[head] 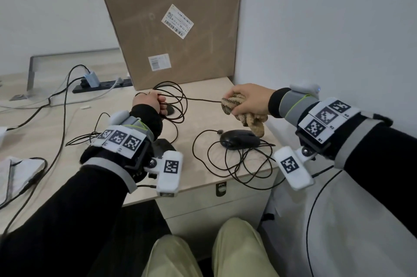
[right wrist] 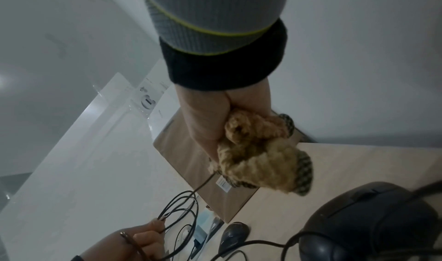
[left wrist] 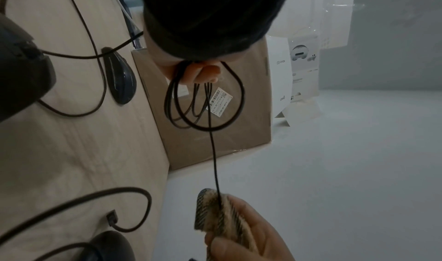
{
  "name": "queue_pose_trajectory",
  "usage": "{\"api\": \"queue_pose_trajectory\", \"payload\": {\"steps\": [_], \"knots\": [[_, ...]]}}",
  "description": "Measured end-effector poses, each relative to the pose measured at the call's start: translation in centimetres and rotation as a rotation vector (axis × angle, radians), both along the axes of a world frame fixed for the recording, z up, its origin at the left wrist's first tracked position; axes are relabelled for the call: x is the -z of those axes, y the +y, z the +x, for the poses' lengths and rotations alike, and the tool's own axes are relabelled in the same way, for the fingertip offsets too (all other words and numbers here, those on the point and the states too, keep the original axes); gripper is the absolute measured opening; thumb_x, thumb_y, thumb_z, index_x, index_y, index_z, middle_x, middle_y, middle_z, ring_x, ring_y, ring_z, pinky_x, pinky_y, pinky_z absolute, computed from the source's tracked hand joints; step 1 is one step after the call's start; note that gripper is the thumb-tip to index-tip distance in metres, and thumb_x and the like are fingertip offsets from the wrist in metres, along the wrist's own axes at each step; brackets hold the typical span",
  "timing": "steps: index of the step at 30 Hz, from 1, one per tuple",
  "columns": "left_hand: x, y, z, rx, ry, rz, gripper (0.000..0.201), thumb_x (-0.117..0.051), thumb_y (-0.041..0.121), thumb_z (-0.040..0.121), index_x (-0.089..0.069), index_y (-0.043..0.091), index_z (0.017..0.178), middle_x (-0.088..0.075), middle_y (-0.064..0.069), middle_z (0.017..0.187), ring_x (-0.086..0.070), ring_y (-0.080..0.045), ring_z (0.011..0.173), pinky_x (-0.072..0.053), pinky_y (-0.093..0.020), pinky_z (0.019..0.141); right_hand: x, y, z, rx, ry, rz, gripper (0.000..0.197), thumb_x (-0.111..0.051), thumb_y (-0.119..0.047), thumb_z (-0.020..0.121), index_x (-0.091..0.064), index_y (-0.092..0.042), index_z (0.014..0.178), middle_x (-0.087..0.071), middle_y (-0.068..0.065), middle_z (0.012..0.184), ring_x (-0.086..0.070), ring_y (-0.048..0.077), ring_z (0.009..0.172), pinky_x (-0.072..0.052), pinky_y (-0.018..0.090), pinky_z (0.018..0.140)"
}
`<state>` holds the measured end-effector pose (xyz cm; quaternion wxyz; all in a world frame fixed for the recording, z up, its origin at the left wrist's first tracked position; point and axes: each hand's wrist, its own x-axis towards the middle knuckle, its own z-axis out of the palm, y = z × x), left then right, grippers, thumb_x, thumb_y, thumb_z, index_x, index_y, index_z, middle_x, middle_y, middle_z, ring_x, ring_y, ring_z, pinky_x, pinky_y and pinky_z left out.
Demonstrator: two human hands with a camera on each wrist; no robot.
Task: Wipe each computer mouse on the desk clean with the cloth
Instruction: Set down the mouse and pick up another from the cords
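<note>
My left hand [head: 147, 102] grips several loops of a black mouse cable [head: 178, 105] above the desk [head: 126, 164]; its fingers [left wrist: 203, 72] curl round the coil [left wrist: 203, 112]. One straight strand runs right into the tan cloth [head: 234, 107], which my right hand [head: 248, 100] holds bunched round the cable. The cloth [right wrist: 260, 161] hangs below that fist. A black mouse [head: 239, 139] lies on the desk under the right hand, its cable tangled at the front edge. A second mouse [head: 169, 110] sits just beyond the left hand. A third [head: 163, 147] is partly hidden by my left wrist.
A tall cardboard box [head: 171, 24] leans against the wall behind the hands. A power strip [head: 101, 86] with plugs and cables lies at the back left. A white cloth item [head: 13, 170] sits at the left edge. A white wall closes the right side.
</note>
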<state>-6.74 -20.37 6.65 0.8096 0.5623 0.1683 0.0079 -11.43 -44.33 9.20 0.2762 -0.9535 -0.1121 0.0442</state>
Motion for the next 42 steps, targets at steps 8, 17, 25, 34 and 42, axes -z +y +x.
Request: {"api": "queue_pose_trajectory", "payload": {"steps": [8,17,25,34,42], "knots": [[0.6,-0.5,0.3,-0.075,-0.042,-0.072,0.03,-0.022,0.008,0.099,-0.041,0.014,0.077,-0.043,0.007,0.029,-0.037,-0.005,0.023,-0.024,-0.008,0.031,1.2,0.0,0.6,0.117,-0.108,-0.144,0.034,-0.061,-0.028,0.086,-0.055,-0.012,0.116,-0.058,0.011,0.12,-0.051,0.027,0.11,-0.034,0.024,0.081],[1.3,0.1,-0.3,-0.151,-0.011,0.127,0.03,-0.027,0.007,0.099,-0.043,0.013,0.074,-0.056,-0.002,0.048,-0.046,-0.005,0.024,-0.031,-0.01,0.032,1.1,0.0,0.4,0.17,-0.005,0.058,0.027,-0.066,-0.023,0.083,-0.064,-0.007,0.104,-0.066,0.017,0.105,-0.063,0.033,0.094,-0.052,0.037,0.081],[2.1,-1.8,-1.9,0.156,-0.118,0.452,0.017,-0.045,0.014,0.097,-0.047,0.016,0.079,-0.059,0.0,0.074,-0.054,-0.003,0.04,-0.029,-0.011,0.033,1.2,1.9,-0.1,0.116,0.171,0.5,0.011,-0.055,-0.001,0.088,-0.058,-0.003,0.098,-0.068,0.02,0.093,-0.066,0.033,0.082,-0.056,0.045,0.081],[2.6,-4.0,-2.8,0.328,-0.131,0.395,0.027,-0.059,0.034,0.09,-0.052,0.011,0.078,-0.052,-0.001,0.07,-0.038,-0.011,0.051,-0.027,-0.017,0.035,2.0,5.0,0.1,-0.015,0.14,0.319,0.018,-0.06,-0.009,0.086,-0.064,0.002,0.1,-0.07,0.022,0.098,-0.063,0.025,0.08,-0.051,0.042,0.086],[2.4,-4.4,-3.4,0.273,-0.211,0.249,0.026,-0.046,0.009,0.097,-0.048,0.01,0.072,-0.046,-0.003,0.062,-0.048,0.0,0.036,-0.032,-0.014,0.037,2.0,5.8,-0.1,-0.053,0.133,0.307,0.009,-0.062,-0.019,0.087,-0.061,-0.01,0.084,-0.057,0.002,0.072,-0.05,0.012,0.064,-0.042,0.024,0.065]]}}
